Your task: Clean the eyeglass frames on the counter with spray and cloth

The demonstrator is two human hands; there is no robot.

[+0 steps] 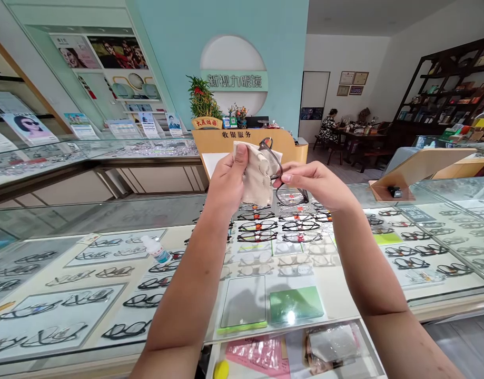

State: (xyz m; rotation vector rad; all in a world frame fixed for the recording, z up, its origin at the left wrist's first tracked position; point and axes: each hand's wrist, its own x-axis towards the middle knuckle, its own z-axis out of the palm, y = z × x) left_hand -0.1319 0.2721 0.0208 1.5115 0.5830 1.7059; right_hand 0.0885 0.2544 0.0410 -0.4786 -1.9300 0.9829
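Observation:
Raised above the glass counter, my left hand [230, 176] grips a beige cleaning cloth [257, 181], its thumb pressed on the cloth's upper corner. The cloth hangs down and covers part of a pair of dark-framed eyeglasses [279, 171]. My right hand [310, 181] pinches the frame near its middle between thumb and fingers. One lens shows below the right fingers; the other end of the frame rises beside the cloth. Whether the left fingers also grip the glasses is hidden behind the cloth. A small white spray bottle [157, 250] stands tilted in view on the counter, left of my left forearm.
Rows of eyeglasses [257, 237] lie under the glass counter top [174, 210]. An open drawer [297, 352] with packets is nearest me. A wooden-backed mirror stand [415, 168] is on the right. Farther back are a cashier desk [249, 139] and a seated person [329, 129].

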